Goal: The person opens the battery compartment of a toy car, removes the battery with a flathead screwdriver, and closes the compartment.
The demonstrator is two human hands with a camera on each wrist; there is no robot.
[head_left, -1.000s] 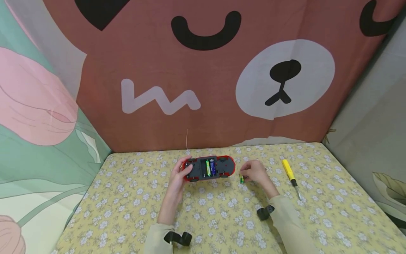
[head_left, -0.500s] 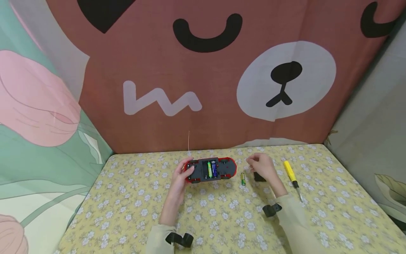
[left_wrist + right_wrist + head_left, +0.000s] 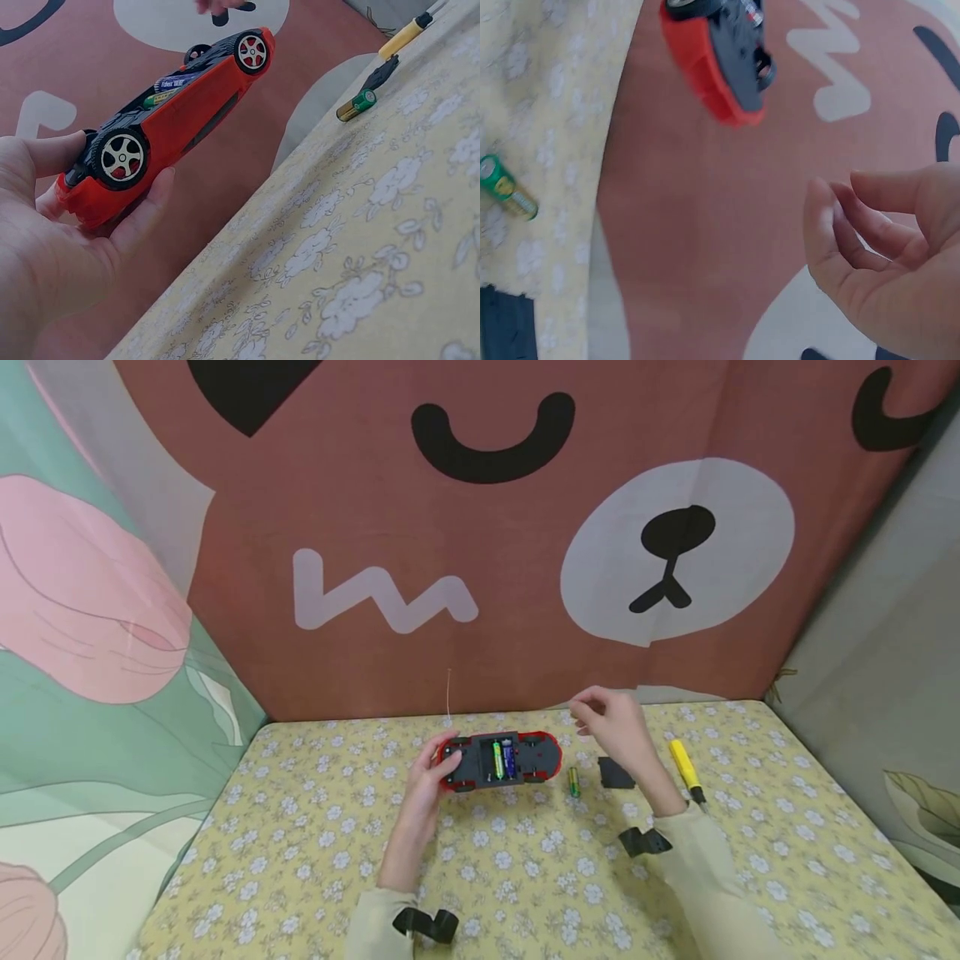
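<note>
The red plastic toy car [image 3: 201,120] is black underneath. Its round black wheels [image 3: 123,159] have whitish spokes with red behind. One tube-shaped battery inside is bright green [image 3: 498,762]; its neighbour is dark blue [image 3: 510,759]. The loose tube-shaped battery [image 3: 356,106] is green and gold. The flat plastic piece [image 3: 617,773] looks black, or maybe dark grey. The long screwdriver handle [image 3: 683,762] is yellow and black. White flowers dot the yellow cloth-topped counter [image 3: 300,835].

1. Left hand [image 3: 426,785]: at the toy car's [image 3: 485,762] 9 o'clock end.
2. Two batteries [image 3: 498,762]: in the car.
3. Loose battery [image 3: 574,782]: on the table [image 3: 480,868], toward the car's 3 o'clock.
4. Plate [image 3: 616,773]: at the loose battery's 3; right hand [image 3: 618,724] toward the plate's 12.
5. Screwdriver [image 3: 686,766]: farther along 3.
6. Backdrop [image 3: 517,668]: 12 o'clock.
</note>
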